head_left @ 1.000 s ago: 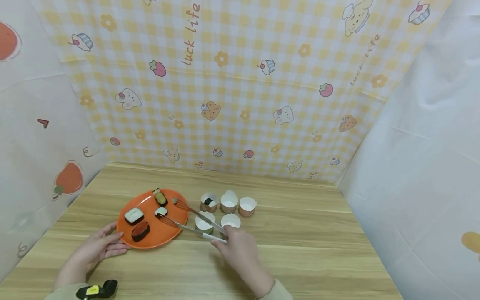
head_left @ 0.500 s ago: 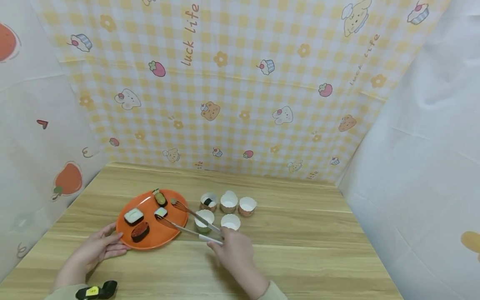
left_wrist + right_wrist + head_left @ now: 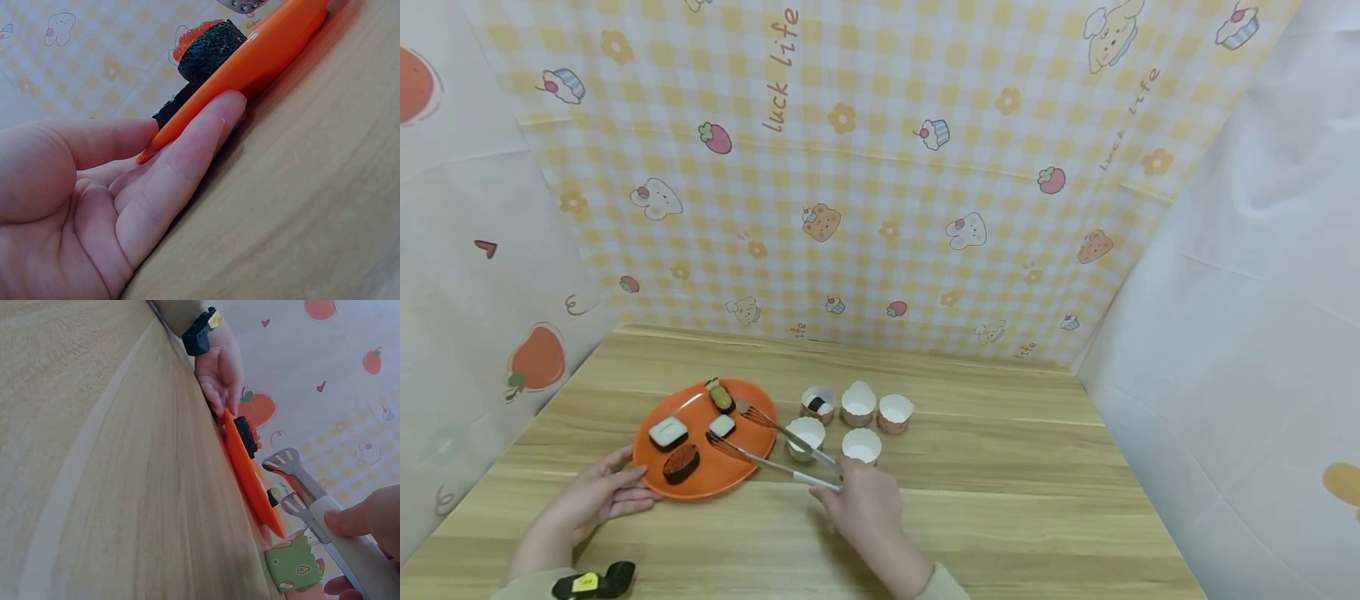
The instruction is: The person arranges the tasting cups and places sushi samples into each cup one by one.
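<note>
My left hand (image 3: 597,493) pinches the near left rim of an orange plate (image 3: 722,468), thumb on top and fingers underneath, as the left wrist view shows. On the plate lie a red roe sushi (image 3: 681,464), a white-topped sushi (image 3: 667,432), a yellowish-green sushi (image 3: 722,397) and a small square sushi roll (image 3: 722,425). My right hand (image 3: 868,502) grips serving tongs (image 3: 805,444) with white handles. Their slotted tips are spread apart over the plate, one on either side of the small roll. Whether they touch it I cannot tell.
Several paper baking cups stand right of the plate. The back left cup (image 3: 817,414) holds a black-and-white sushi piece; a green cup (image 3: 292,567) stands closest to the tongs. Wooden tabletop (image 3: 1015,492) extends right, with patterned cloth (image 3: 880,183) behind.
My right hand and the tongs have shifted slightly left, so the tips now reach further over the plate around the small roll. My left hand and the plate stay put.
</note>
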Action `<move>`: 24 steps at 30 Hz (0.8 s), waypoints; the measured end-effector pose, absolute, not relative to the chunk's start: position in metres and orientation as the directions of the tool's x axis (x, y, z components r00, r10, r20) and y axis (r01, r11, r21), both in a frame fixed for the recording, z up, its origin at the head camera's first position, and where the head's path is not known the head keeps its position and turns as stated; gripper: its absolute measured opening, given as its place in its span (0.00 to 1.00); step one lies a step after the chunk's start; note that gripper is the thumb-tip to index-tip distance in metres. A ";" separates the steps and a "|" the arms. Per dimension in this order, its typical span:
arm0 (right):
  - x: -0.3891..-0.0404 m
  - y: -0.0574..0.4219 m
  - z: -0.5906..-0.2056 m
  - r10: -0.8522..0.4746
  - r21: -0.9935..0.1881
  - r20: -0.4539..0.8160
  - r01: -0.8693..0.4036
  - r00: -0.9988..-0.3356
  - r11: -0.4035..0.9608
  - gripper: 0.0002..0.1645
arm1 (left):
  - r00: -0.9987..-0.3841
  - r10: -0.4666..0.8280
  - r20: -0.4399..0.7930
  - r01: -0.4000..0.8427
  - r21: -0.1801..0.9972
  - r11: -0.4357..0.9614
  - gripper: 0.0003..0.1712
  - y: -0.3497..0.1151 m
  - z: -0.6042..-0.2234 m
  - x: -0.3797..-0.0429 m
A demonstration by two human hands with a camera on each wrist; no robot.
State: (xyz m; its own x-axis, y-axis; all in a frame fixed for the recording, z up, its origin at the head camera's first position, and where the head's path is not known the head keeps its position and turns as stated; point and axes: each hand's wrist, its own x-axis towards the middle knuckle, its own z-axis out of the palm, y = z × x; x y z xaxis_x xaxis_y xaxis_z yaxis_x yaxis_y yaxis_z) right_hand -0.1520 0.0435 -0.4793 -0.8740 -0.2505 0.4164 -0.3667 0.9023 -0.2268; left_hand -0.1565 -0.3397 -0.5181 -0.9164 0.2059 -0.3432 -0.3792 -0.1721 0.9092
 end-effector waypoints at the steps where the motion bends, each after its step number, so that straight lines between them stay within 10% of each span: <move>1: -0.152 0.043 -0.479 -0.253 -0.224 0.417 -0.368 -0.873 0.902 0.25 | -0.917 0.201 -0.346 -0.380 0.909 -0.171 0.48 -0.339 -0.518 -0.156; 24: -0.155 0.028 -0.464 -0.301 -0.111 0.425 -0.379 -0.854 0.919 0.26 | -0.917 0.211 -0.339 -0.378 0.908 -0.180 0.48 -0.339 -0.518 -0.157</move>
